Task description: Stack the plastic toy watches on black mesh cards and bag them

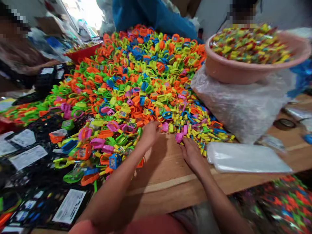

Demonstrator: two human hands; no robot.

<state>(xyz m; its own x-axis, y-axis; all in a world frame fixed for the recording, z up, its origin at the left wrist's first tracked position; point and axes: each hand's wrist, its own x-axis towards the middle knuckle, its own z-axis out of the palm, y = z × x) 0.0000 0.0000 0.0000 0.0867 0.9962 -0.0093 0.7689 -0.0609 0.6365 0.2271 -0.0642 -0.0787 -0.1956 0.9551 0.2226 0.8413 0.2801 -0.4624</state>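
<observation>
1 pink watch (179, 137) lies on the worktop (168, 162), just off the fingertips of the loosely open right hand (193, 155), the nearer 1. The left hand's (149, 132) grip is unclear.

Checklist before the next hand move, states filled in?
1. Hands apart: ok, tabletop visible between.
2. Left hand grip: cannot tell, fingertips blurred at the colourful pile.
3. Right hand grip: cannot tell, fingers beside a pink piece.
4. Pile a single colour: not ok, orange, green, yellow, blue and pink mixed.
5. Clear plastic stack flat: ok, right of the right hand.
6. Pink tub footing: cannot tell, sits on a bulging sack.
</observation>
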